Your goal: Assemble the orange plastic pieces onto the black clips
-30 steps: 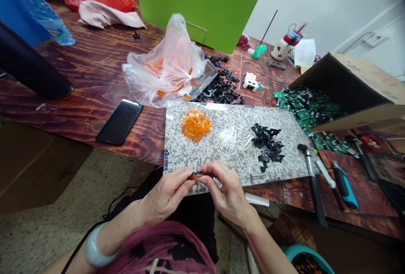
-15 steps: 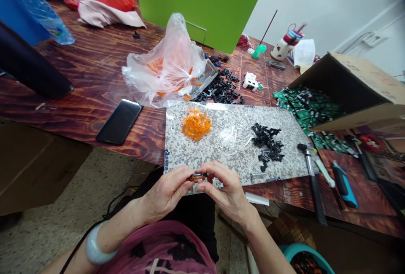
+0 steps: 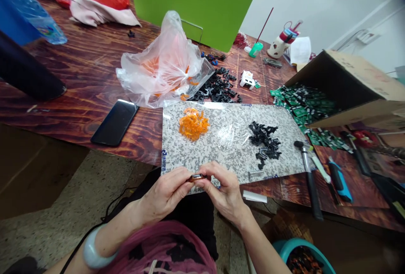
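Observation:
Between my two hands is a small orange-and-black plastic piece, held over the near edge of a speckled stone-patterned board. My left hand pinches its left end. Its right end is gripped by the thumb and fingers of my right hand. Fingertips cover part of the piece, so its full shape is hidden. On the board lie a pile of clear orange plastic parts, a heap of thin clear strips and a pile of black plastic parts.
Behind the board sit a plastic bag and more black parts. A cardboard box spills green circuit boards. A hammer and a blue-handled cutter lie right; a phone lies left. Below right stands a teal basin.
The view has shifted slightly, so the table things appear a little further left. Both hands still hold the piece, which looks turned slightly, and my right fingers sit closer around its end.

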A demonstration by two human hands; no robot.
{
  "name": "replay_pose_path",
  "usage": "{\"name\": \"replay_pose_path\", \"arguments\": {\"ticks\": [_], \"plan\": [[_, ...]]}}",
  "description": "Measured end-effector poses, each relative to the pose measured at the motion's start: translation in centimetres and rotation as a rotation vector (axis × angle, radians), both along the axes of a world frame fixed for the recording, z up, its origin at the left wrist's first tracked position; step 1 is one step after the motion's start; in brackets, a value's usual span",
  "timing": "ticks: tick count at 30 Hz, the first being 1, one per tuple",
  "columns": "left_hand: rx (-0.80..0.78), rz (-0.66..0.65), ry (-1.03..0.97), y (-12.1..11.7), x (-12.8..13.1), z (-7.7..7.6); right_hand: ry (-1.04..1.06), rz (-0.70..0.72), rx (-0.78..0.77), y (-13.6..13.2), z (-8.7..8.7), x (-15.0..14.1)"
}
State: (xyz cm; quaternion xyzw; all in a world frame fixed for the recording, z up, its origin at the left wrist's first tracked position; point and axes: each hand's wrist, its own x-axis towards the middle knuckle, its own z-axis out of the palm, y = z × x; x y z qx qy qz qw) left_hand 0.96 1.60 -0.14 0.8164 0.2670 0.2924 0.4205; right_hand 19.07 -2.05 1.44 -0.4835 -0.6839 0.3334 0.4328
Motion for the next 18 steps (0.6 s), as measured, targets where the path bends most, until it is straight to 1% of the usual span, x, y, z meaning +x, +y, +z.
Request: {"name": "replay_pose_path", "arguments": {"ticks": [4, 8, 13, 16, 17, 18], "plan": [[-0.104, 0.018, 0.026, 0.04, -0.01, -0.37, 0.117, -0.030, -0.025, -0.14, -0.68, 0.40], [-0.103, 0.049, 0.010, -0.06, 0.06, -0.71, 0.182, -0.071, -0.039, -0.44, -0.91, 0.72], [-0.039, 0.016, -0.049, 0.05, 0.08, -0.42, 0.191, -0.096, -0.058, -0.62, -0.80, 0.49], [-0.096, 0.026, -0.053, -0.29, 0.05, -0.40, 0.161, -0.088, -0.059, -0.82, -0.68, 0.23], [-0.134, 0.047, -0.062, -0.52, 0.02, -0.53, 0.142, -0.084, -0.063, -0.82, -0.68, 0.40], [-0.183, 0.094, -0.075, -0.79, -0.03, -0.76, 0.116, -0.092, -0.067, -0.76, -0.71, 0.85]]}}
